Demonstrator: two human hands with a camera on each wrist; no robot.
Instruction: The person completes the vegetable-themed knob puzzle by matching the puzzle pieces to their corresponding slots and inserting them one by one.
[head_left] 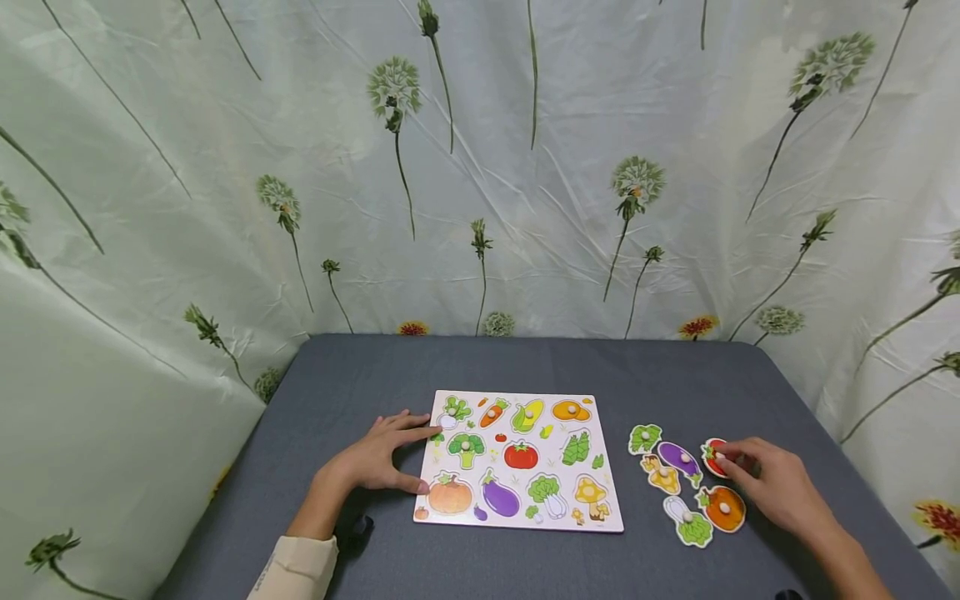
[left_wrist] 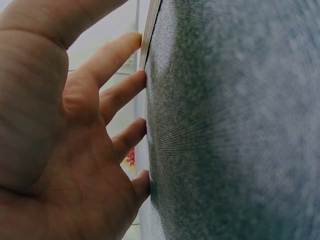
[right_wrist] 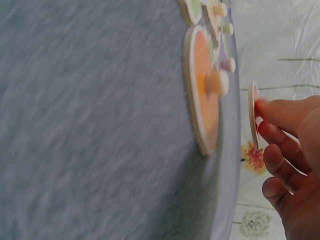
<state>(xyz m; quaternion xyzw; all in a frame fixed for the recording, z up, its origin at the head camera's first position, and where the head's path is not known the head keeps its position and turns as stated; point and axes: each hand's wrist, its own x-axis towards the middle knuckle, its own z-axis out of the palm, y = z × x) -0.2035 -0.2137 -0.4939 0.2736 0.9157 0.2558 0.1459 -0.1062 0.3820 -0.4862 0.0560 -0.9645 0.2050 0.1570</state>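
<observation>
Pinching a red piece [head_left: 715,467] between thumb and forefinger, the right hand [head_left: 772,483] is off the right side of the white board [head_left: 551,473], its grip narrow and the piece's picture partly covered by the fingertips (the right wrist view shows it edge-on, apparently lifted clear of the cloth). What matters most in space, I judge, is the sideways gap: the flat red tomato picture [head_left: 521,456], close to the board's middle, lies left of the grip at nearly the same depth, and the board's long axis runs left to right, roughly toward that hand. Between the board and the red piece lie an eggplant piece [head_left: 674,456], a mushroom piece [head_left: 663,479] and a green leafy piece [head_left: 641,442]; off the board's right side too, nearer the person, are an orange pumpkin piece [head_left: 731,518] and a white-stemmed cabbage piece [head_left: 697,531]. Nearer the tomato picture is the left hand [head_left: 378,454], its fingers spread wide, holding nothing, with thumb and forefinger touching the board's left edge.
</observation>
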